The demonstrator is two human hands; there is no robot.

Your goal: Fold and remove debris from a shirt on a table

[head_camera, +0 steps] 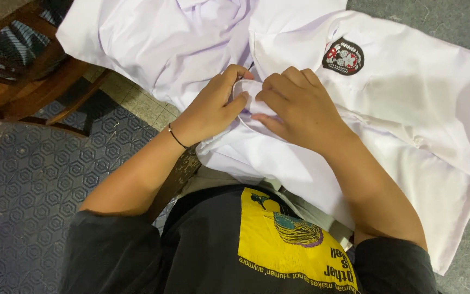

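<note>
A white shirt [409,109] with a round dark embroidered badge [343,56] on its chest lies spread over a grey surface in front of me. My left hand [213,103] pinches a fold of the shirt's fabric near its middle, a thin dark band around the wrist. My right hand [297,100] presses and grips the same fold from the other side, fingers curled on the cloth. The two hands almost touch. My dark top with a yellow print fills the bottom of the view.
A wooden chair [23,71] with striped cloth on it stands at the upper left. Blue patterned floor covering [28,185] lies at the left, with pale tiles [137,100] beside it. The grey surface [441,22] extends right.
</note>
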